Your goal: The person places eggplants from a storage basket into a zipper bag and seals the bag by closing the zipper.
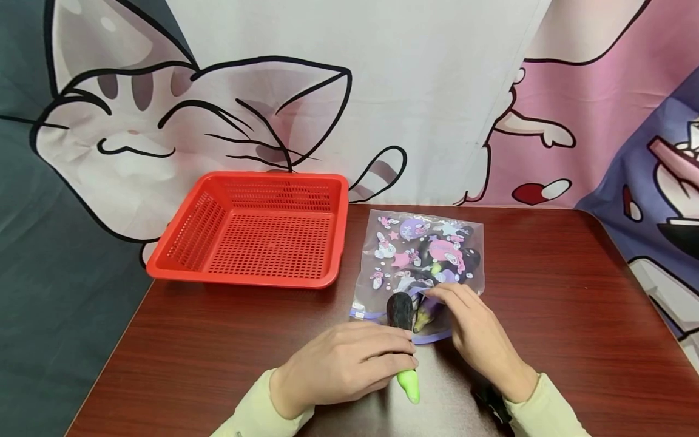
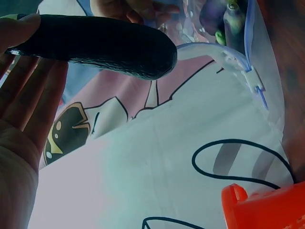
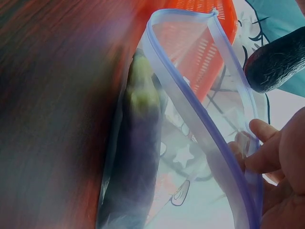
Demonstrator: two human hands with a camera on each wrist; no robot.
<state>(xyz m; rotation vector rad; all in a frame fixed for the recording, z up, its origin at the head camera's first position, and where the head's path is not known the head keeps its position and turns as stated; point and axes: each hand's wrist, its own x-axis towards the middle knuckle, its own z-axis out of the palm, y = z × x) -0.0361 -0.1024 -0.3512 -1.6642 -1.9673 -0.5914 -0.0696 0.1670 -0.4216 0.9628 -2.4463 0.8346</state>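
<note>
My left hand (image 1: pixel 349 363) holds a long, dark eggplant (image 1: pixel 401 309) with a bright green stem end, thumb on one side and fingers on the other. Its dark, rounded tip points toward the mouth of a clear zip bag (image 1: pixel 367 282) printed with cartoon figures. With its fingertips, my right hand (image 1: pixel 483 334) pinches the bag's purple zip rim (image 3: pixel 190 98), and the mouth gapes in the right wrist view. Inside the bag lies a purple eggplant (image 3: pixel 138 143) with a yellow-green stem end. Other dark pieces farther in are partly covered by the print.
Left of the bag stands a red perforated basket (image 1: pixel 246 280) on the dark wooden table (image 1: pixel 557 291). Behind the table hangs a cartoon-printed cloth (image 1: pixel 437 91). A small black object (image 1: pixel 491 403) is by my right wrist.
</note>
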